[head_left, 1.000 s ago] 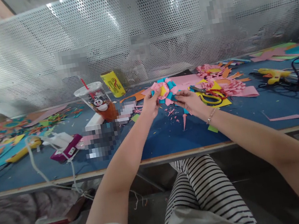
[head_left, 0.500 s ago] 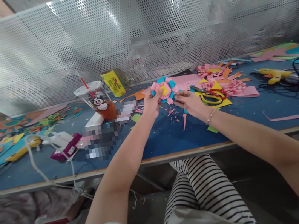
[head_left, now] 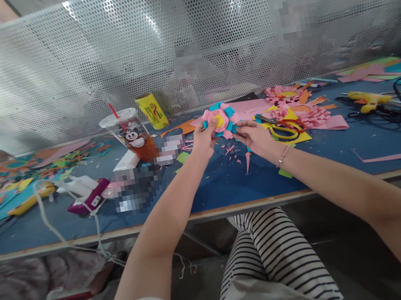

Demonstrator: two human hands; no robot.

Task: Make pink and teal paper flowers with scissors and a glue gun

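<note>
Pinching a paper flower [head_left: 230, 112] of pink and blue petals, the left hand [head_left: 204, 138] is nearly closed in the head view, its thumb laid on the front by the yellow centre and its other fingers mostly hidden. The right hand [head_left: 254, 135] is also nearly closed, thumb and fingertips drawn together on a blue petal at the flower's lower right. Between the hands, the flower is held up over the bench [head_left: 226, 191], about midway between its left and right ends, yellow centre towards the camera.

Just beside the right hand lie yellow-handled scissors [head_left: 280, 128], with fringed pink paper [head_left: 313, 115] behind them. Thin pink scraps [head_left: 248, 162] lie between the hands and the bench's near edge. Towards the right end rests a yellow glue gun [head_left: 369, 99]. Left of the left hand stands a clear cup [head_left: 132, 136] with a red straw; beyond it, near the far edge, is a yellow container [head_left: 151, 111]. A purple socket block [head_left: 88, 199] lies nearer the left end.
</note>
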